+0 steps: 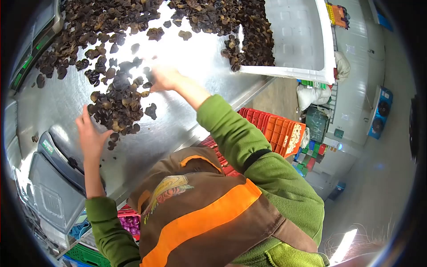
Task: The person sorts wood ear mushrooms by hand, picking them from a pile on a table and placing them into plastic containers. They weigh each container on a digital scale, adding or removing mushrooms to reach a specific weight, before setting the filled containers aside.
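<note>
Dark brown wood ear mushrooms point(118, 107) lie in a small loose heap on a shiny steel table point(178, 113). At the heap's near left edge is my left hand point(92, 135), open, with thumb and fingers spread around that side. My right hand point(165, 79) is at the far right side of the heap, its fingers apart and partly washed out by glare. A dark mushroom piece point(148, 74) is right by its fingertips; whether they touch cannot be seen. A larger mass of wood ear mushrooms point(106, 20) covers the back of the table.
A white crate point(298, 73) with more mushrooms lies tipped at the table's right. Kitchen scales point(58, 155) stand at the left, another device with green lights point(31, 62) behind. Orange crates point(282, 133) are beyond the near edge; purple onion-like produce point(130, 224) is below.
</note>
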The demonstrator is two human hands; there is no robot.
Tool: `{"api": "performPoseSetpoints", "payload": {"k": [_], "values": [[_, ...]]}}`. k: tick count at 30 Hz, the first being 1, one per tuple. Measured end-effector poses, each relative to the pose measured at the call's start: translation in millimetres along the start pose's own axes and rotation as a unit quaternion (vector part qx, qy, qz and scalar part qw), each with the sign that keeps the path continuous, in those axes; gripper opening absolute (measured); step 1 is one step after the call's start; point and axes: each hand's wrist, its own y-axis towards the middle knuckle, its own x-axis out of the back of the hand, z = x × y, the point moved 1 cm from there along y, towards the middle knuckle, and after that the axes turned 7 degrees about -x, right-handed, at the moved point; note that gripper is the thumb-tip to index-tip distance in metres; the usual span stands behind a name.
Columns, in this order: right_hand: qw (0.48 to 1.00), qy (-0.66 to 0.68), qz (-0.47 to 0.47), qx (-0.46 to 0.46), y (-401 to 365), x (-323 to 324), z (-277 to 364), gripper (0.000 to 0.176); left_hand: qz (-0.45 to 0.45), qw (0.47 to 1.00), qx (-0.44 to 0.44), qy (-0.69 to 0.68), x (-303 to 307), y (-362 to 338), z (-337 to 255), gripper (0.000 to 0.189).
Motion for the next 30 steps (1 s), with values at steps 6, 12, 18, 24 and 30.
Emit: {"api": "performPoseSetpoints", "payload": {"k": [6, 12, 18, 24, 30], "values": [[0.987, 0.099, 0.016, 0.129, -2.8, -38.3, 69.2, 0.105, 0.014, 0.996, -0.019, -0.086, -33.8, 17.1, -40.3, 0.109], [0.95, 0.263, -0.064, 0.156, -49.8, -24.7, 92.6, 0.074, -0.065, 0.98, -0.075, -0.172, -31.7, 11.4, -60.0, 0.081], [0.915, 0.361, -0.073, 0.167, -90.5, -8.8, 135.6, 0.074, -0.07, 0.968, -0.123, -0.206, 19.7, -12.9, -70.2, 0.076], [0.904, 0.328, -0.03, 0.272, -126.7, 21.1, 265.5, 0.075, -0.173, 0.965, -0.129, -0.15, 145.1, -99.0, -54.7, 0.068], [0.853, 0.311, 0.015, 0.42, -131.1, -12.4, 420.7, 0.071, -0.303, 0.951, -0.039, -0.057, 239.1, -196.1, 10.9, 0.068]]}}
